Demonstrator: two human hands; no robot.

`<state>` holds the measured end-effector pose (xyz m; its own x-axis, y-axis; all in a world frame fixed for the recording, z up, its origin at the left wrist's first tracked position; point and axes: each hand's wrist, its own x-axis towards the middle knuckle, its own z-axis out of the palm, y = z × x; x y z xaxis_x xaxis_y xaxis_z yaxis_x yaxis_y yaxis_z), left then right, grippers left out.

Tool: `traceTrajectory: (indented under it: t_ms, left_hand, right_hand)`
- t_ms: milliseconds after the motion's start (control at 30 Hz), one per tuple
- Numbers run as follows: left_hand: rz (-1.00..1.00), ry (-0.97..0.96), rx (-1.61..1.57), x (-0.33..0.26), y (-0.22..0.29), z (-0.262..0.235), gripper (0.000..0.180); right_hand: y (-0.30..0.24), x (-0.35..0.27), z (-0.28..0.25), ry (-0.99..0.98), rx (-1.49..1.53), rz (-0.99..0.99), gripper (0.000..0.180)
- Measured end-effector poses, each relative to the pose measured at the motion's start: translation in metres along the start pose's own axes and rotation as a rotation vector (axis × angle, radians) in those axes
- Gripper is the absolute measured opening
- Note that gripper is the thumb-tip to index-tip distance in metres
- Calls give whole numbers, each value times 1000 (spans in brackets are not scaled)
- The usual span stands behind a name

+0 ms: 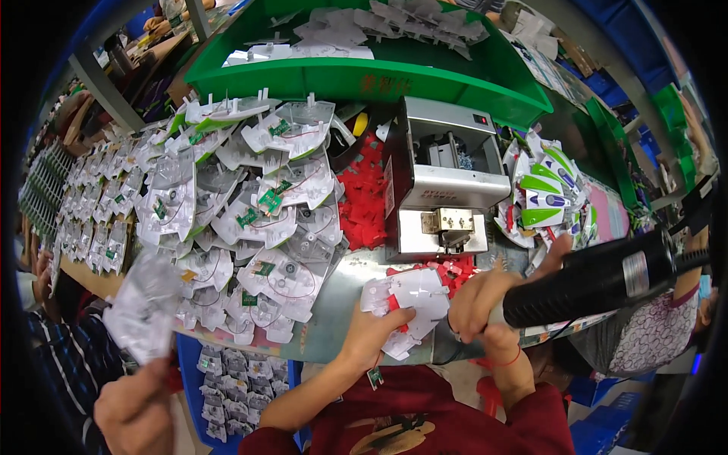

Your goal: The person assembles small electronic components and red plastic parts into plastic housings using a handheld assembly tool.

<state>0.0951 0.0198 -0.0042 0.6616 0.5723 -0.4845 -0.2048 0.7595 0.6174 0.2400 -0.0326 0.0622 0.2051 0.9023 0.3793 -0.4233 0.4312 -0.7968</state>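
My left hand (pixel 381 331) is closed on a white plastic housing (pixel 417 296) at the table's front edge, thumb on top. Red plastic (pixel 393 302) shows beside the thumb. Below it dangles a small green circuit board (pixel 374 378). My right hand (pixel 479 305) is wrapped around the front end of a black electric screwdriver (pixel 591 279), which lies almost level, its rear end to the right. Its tip is hidden by my fingers, beside the housing. Just beyond both hands are loose red plastic pieces (pixel 455 274) and a silver screw feeder (pixel 447 171).
Housings with circuit boards (pixel 277 205) are heaped at left, beside a red pile (pixel 362 197). White-and-green shells (pixel 550 189) lie at right. A green bin (pixel 318 80) stands behind. Another person's hand (pixel 136 409) lifts a blurred white part (pixel 145 307) at lower left. A blue crate (pixel 189 371) sits below.
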Motion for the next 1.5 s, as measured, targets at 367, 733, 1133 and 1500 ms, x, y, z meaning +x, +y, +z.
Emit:
traceTrajectory:
  t_ms: [367, 733, 1133, 1500]
  left_hand:
    - [-64, 23, 30, -7, -4, 2, 30]
    - [41, 36, 9, -11, -6, 17, 31]
    - [120, -25, -56, -23, -3, 6, 49]
    - [561, -507, 461, -23, 8, 27, 48]
  right_hand:
    - [3, 2, -6, -466, -171, -109, 95]
    - [-1, -4, -9, -547, -331, -180, 99]
    - [19, -52, -39, 699, -82, -175, 37]
    - [-32, -60, -58, 469, -1070, -263, 48]
